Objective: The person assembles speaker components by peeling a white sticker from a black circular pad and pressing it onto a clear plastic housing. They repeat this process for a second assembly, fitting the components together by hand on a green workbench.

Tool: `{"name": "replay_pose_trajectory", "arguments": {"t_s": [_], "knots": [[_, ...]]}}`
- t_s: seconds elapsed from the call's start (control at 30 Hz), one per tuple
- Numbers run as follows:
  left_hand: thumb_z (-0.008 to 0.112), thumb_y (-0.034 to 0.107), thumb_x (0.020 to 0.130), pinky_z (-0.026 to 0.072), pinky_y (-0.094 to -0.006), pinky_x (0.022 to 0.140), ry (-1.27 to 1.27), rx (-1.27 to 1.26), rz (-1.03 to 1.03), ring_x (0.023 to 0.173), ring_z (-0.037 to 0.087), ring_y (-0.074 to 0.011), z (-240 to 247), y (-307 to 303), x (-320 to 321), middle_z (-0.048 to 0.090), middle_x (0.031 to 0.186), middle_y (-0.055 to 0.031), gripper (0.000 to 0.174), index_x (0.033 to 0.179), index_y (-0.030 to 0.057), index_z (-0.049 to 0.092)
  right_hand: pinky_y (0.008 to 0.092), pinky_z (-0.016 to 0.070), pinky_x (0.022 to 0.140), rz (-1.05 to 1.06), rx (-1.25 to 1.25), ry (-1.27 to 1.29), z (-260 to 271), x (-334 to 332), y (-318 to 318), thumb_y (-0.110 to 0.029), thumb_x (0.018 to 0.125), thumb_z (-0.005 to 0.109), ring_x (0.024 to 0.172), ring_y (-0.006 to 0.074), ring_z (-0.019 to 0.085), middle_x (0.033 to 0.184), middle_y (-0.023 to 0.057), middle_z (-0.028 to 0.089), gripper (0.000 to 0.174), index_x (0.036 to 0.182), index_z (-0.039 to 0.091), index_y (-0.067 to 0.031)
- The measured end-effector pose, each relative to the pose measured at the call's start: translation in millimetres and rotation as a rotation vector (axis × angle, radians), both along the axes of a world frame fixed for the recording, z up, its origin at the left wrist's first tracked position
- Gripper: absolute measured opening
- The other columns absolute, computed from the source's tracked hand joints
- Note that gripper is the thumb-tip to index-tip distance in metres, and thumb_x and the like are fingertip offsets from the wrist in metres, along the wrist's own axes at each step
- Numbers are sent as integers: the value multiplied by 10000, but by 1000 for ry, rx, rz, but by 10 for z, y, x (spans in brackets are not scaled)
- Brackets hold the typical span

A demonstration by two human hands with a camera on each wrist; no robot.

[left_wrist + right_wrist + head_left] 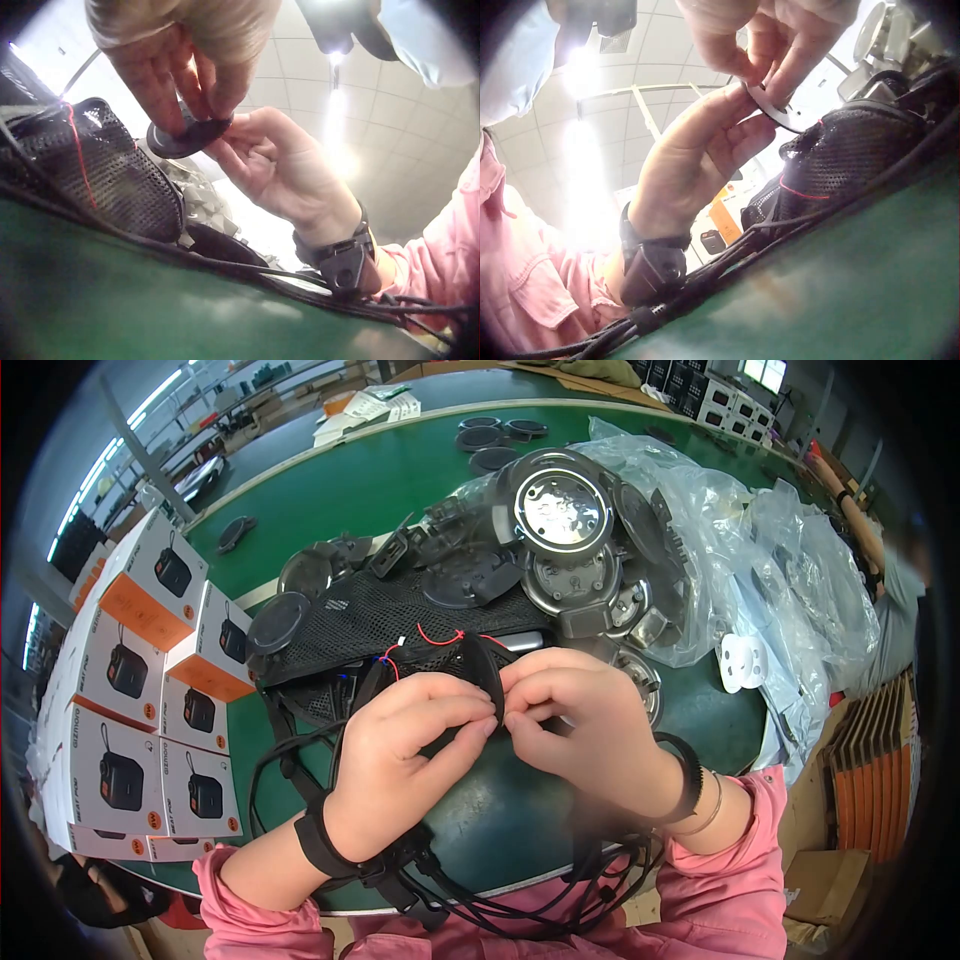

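Both hands hold one thin dark round disc, stood on edge above the near part of the table. The left hand pinches its lower left side between thumb and fingers. On the other side the right hand pinches the rim, thumb and fingertips close to the left hand's. In the left wrist view the disc lies between the left hand and the right hand. The right wrist view shows a pale face of the disc. Just behind is a black mesh bag with red wires.
White and orange boxes are stacked at the left. Dark and metallic round parts pile up behind the bag, beside clear plastic bags at the right. Black cables run along the near edge. Another person's arm is at the far right.
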State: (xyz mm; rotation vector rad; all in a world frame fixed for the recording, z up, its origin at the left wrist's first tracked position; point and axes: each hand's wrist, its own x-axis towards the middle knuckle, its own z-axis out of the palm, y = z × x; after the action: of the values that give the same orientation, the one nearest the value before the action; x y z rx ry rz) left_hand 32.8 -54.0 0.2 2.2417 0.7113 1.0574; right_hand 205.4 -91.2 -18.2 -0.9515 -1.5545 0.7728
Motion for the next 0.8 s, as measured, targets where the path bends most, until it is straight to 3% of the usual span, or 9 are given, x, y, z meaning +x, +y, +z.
{"name": "replay_pose_trajectory", "arguments": {"t_s": [0.23, 0.4, 0.6, 0.73, 0.8], "knots": [[658, -12, 681, 494, -268, 681, -23, 0, -58, 766, 606, -203, 5, -23, 18, 600, 863, -102, 160, 834, 0, 614, 197, 454, 580, -12, 68, -141, 86, 13, -22, 78, 643, 607, 682, 84, 537, 877, 55, 507, 131, 715, 539, -8], [634, -46, 712, 500, -210, 687, -123, -394, -111, 795, 594, -140, -41, -39, 10, 568, 913, -96, 151, 858, -32, 596, 201, 438, 560, -19, 145, -216, 65, 4, -14, 69, 633, 616, 659, 77, 526, 866, 49, 480, 146, 705, 529, -24], [613, -44, 741, 493, -184, 678, -310, -661, -154, 797, 583, -117, -47, -10, 4, 563, 918, -92, 113, 853, -41, 598, 189, 478, 605, 16, -10, 137, 24, -23, -15, 81, 688, 600, 722, 95, 576, 884, 64, 506, 110, 749, 554, 2], [625, -34, 732, 486, -214, 686, -154, -375, -67, 792, 591, -138, -12, 10, -12, 583, 902, -95, 118, 848, -27, 609, 203, 509, 657, -76, 64, -25, 42, -7, -15, 58, 713, 622, 775, 122, 601, 898, 87, 563, 130, 836, 598, 23], [644, -20, 710, 479, -256, 697, -32, -34, -35, 789, 600, -179, -5, 35, -15, 604, 874, -97, 139, 847, -8, 621, 211, 514, 664, -86, 66, -63, 50, 1, -25, 47, 714, 633, 779, 127, 604, 899, 91, 578, 148, 858, 609, 24]]}}
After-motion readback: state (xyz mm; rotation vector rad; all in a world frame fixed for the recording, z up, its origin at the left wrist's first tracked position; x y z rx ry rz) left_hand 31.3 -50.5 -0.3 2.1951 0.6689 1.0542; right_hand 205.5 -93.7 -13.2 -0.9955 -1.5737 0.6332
